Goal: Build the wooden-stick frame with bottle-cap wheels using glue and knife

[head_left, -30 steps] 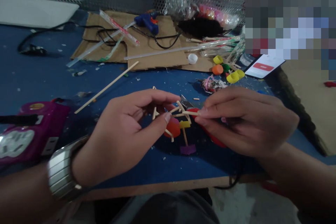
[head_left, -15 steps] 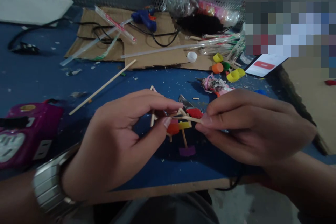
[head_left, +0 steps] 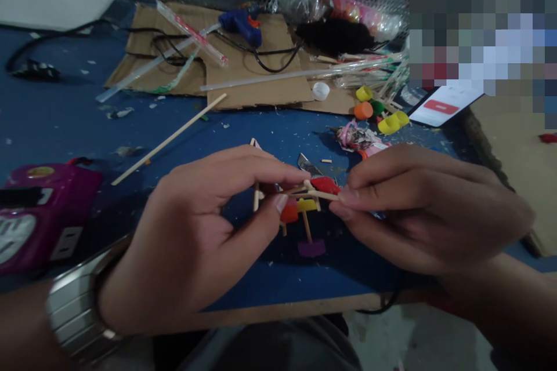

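Note:
My left hand (head_left: 209, 237), a metal watch on its wrist, pinches a small frame of thin wooden sticks between thumb and index finger. My right hand (head_left: 430, 208) grips the right end of a short wooden stick (head_left: 325, 195), whose other end meets the frame near my left fingertips. Below my fingers show an orange piece (head_left: 289, 213), a yellow piece (head_left: 307, 204) and a purple piece (head_left: 311, 248) on a thin stick. Behind the held stick are a red piece (head_left: 325, 185) and a metal blade (head_left: 307, 164). My fingers hide part of the frame.
A long wooden stick (head_left: 169, 139) lies left on the blue table. Further back are a blue glue gun (head_left: 241, 26) on cardboard (head_left: 256, 90), clear glue sticks and coloured caps (head_left: 363, 110). A purple box-shaped thing (head_left: 56, 208) stands at left, a lit phone (head_left: 444, 107) at right.
Both hands and the held sticks sit slightly further right in view, as the view itself shifts a little. The grip of each hand looks the same.

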Tool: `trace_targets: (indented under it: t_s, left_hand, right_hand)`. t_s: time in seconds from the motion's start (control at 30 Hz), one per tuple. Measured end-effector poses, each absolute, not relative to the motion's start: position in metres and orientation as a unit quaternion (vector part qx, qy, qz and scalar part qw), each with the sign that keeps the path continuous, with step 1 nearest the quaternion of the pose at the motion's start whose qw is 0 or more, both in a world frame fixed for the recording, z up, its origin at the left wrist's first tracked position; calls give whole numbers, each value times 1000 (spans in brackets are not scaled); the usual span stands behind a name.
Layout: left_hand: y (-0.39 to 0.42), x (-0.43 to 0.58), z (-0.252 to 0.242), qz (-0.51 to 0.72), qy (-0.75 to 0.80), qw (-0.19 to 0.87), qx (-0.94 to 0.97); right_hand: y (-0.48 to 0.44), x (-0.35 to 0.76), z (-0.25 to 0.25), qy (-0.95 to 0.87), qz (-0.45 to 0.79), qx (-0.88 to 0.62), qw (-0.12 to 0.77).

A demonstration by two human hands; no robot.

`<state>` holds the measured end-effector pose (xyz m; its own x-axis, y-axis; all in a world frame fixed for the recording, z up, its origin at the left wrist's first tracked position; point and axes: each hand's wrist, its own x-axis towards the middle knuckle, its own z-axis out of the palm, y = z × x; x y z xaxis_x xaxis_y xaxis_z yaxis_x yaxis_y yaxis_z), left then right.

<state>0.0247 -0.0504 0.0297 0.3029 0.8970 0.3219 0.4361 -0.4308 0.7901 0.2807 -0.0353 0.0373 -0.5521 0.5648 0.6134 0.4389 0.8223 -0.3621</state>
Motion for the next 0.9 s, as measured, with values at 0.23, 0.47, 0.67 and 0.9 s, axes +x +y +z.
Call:
trace_targets:
  t_s: [0.23,0.47,0.67,0.9]
  left_hand:
    - [-53,25,29,384,444,298,753]
    - [-54,26,29,386,449,305,746]
    - [-53,25,29,395,446,316,739]
    - [-51,26,29,383,430,308,757]
  right_hand:
    - [-36,281,38,-881,57,-293,367]
    - [-37,280,41,-881,37,-307,359]
    - [-37,279,40,-874,52,-310,371]
    - [-39,278,39,-870,58,-313,375]
